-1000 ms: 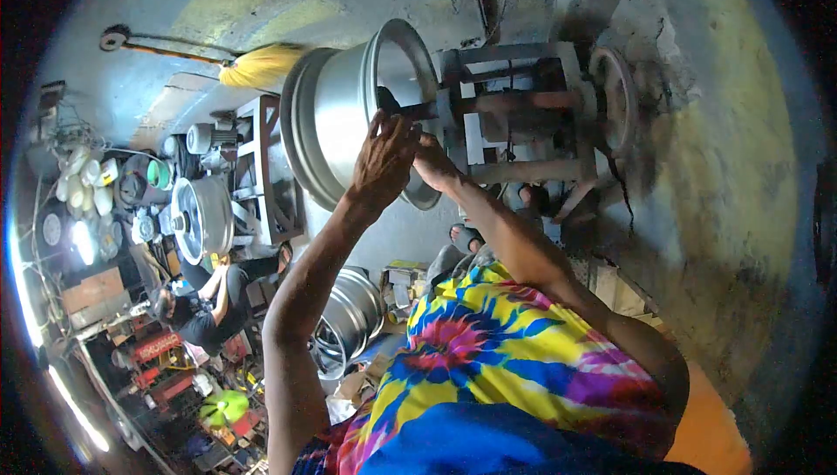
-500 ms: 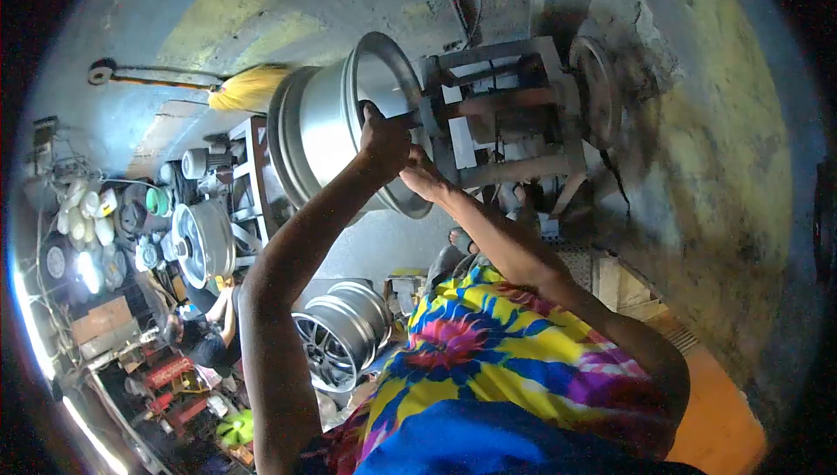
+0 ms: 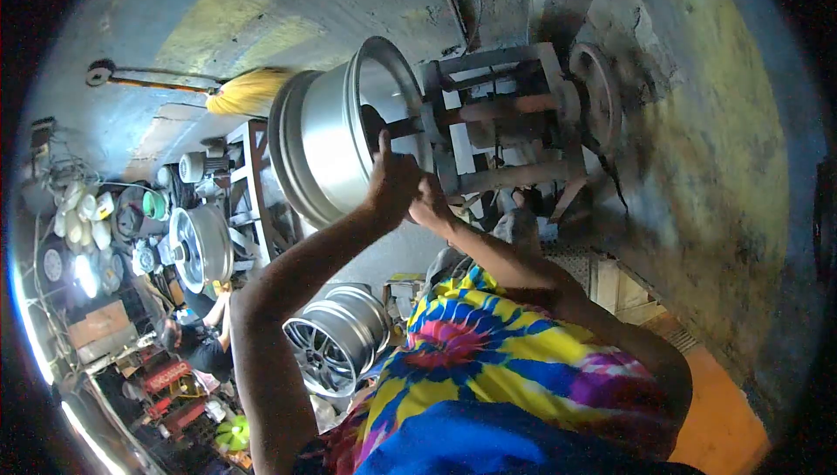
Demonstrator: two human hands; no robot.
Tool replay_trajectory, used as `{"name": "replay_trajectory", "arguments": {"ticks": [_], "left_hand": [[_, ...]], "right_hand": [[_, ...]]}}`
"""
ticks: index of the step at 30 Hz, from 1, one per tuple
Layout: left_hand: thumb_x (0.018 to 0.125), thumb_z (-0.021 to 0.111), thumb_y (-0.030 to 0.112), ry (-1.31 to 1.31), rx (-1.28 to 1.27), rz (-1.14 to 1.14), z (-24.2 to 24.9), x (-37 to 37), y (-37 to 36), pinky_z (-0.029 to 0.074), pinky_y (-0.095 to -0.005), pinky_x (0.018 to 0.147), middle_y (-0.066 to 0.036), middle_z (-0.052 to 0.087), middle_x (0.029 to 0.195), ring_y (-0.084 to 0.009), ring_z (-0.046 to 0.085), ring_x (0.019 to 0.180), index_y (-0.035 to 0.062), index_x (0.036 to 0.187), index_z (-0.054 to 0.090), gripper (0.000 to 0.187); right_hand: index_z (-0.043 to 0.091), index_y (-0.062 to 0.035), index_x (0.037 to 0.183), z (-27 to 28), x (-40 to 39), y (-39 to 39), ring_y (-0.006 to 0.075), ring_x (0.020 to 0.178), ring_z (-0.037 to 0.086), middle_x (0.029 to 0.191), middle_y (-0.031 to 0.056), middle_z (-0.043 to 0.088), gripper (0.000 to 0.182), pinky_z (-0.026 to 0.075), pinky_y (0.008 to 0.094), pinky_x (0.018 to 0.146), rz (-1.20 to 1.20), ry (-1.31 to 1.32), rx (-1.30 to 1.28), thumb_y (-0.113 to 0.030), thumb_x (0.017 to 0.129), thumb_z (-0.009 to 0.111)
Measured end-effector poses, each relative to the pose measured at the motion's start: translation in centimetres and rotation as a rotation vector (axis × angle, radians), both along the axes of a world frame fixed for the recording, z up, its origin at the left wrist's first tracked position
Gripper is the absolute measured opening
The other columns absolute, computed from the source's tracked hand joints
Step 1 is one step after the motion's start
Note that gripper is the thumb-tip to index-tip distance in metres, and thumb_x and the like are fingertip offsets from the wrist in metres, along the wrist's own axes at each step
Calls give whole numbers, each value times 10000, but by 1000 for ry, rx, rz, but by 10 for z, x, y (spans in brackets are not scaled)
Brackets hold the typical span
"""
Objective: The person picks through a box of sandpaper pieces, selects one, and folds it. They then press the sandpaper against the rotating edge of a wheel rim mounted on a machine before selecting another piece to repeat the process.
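A large silver wheel rim (image 3: pixel 327 139) is mounted on its side on the dark shaft of a metal frame machine (image 3: pixel 501 109). At the rim's open right end, my left hand (image 3: pixel 394 180) is closed, with one digit pointing up over the opening. My right hand (image 3: pixel 429 203) is closed just beside it, at the lower part of the same edge. The two hands touch or nearly touch. Whatever lies between their fingers is hidden.
A yellow broom (image 3: pixel 248 93) leans behind the rim. Silver rims (image 3: pixel 336 335) stand below left, and another rim (image 3: pixel 202 247) farther left near a crouching person (image 3: pixel 205 340). A round wheel (image 3: pixel 597 96) is at the machine's right end.
Both hands have moved down along the rim's open end, toward my body. The rim stays in about the same place.
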State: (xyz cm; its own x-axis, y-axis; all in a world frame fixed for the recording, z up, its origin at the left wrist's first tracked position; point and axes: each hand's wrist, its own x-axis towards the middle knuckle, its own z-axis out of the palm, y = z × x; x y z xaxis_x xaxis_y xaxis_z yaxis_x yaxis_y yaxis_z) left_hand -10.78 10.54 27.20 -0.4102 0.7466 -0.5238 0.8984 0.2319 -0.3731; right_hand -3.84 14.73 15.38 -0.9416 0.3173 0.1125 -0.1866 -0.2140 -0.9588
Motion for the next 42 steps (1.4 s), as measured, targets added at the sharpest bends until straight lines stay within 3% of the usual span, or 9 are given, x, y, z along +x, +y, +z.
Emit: {"name": "replay_trajectory", "arguments": {"ticks": [12, 15, 25, 28, 31, 36, 39, 41, 42], "left_hand": [[880, 527, 111, -58, 16, 43, -3, -16, -1, 234, -504, 1125, -144, 631, 936, -326, 563, 1072, -12, 913, 665, 187], [847, 643, 277, 39, -153, 3, -26, -10, 8, 214, -621, 1113, -40, 694, 872, -262, 662, 931, 146, 914, 751, 183], [938, 518, 388, 79, -496, 168, -77, -43, 35, 193, -615, 1127, -120, 398, 1523, -315, 363, 1402, 106, 1422, 497, 560], [940, 511, 392, 446, 66, 263, -243, -87, -17, 182, -607, 1137, -119, 394, 1525, -307, 360, 1406, 91, 1411, 506, 559], [927, 530, 358, 607, -239, 109, -71, -15, 29, 181, -619, 1136, -124, 530, 1407, -295, 475, 1308, 97, 1334, 574, 486], [898, 584, 222, 112, -265, 79, -14, -20, 32, 180, -626, 1142, -82, 677, 1058, -253, 656, 944, 134, 1173, 688, 306], [891, 595, 184, 66, -145, -69, -31, -27, 2, 188, -655, 1126, -89, 677, 981, -247, 670, 850, 124, 1043, 731, 213], [880, 599, 154, -832, 1253, 453, -107, -48, -49, 242, -609, 1127, -84, 680, 909, -237, 666, 878, 120, 918, 733, 143], [880, 599, 154, -831, 1256, 454, -94, -47, -48, 242, -609, 1127, -84, 680, 909, -237, 666, 878, 120, 918, 733, 143]], "right_hand": [[586, -8, 859, -9, -17, -1, 117, 578, 464, 594, 38, 510, 180, 352, 336, 505, -116, -56, 69, -176, 848, 652], [600, -21, 1141, -29, -11, 4, 164, 955, 575, 1066, 102, 668, 297, 473, 352, 817, 247, -289, 11, -225, 925, 612], [531, 21, 1178, -11, -28, 0, 172, 945, 536, 1043, 100, 602, 429, 471, 344, 812, 209, -159, -83, -364, 989, 524], [382, -11, 1418, -3, -37, 9, 201, 1290, 403, 1376, 133, 466, 629, 358, 363, 1077, 452, -352, -184, -389, 964, 597], [408, -24, 1391, -13, -43, -1, 196, 1250, 430, 1337, 118, 488, 588, 390, 363, 1034, 323, -359, -220, -369, 958, 608], [608, 24, 978, -8, -20, 1, 161, 797, 537, 882, 68, 635, 281, 456, 347, 695, 48, -50, -37, -253, 936, 588], [622, 20, 956, 22, -9, 8, 211, 792, 575, 873, 106, 659, 255, 466, 362, 708, -22, -48, 49, -230, 904, 625], [624, 16, 965, 23, -12, 8, 251, 797, 606, 886, 137, 671, 244, 474, 374, 719, -22, -67, 83, -216, 888, 636], [629, 14, 953, 17, -21, 5, 290, 814, 621, 906, 165, 671, 216, 480, 397, 714, -95, -26, 256, -190, 883, 630]]}}
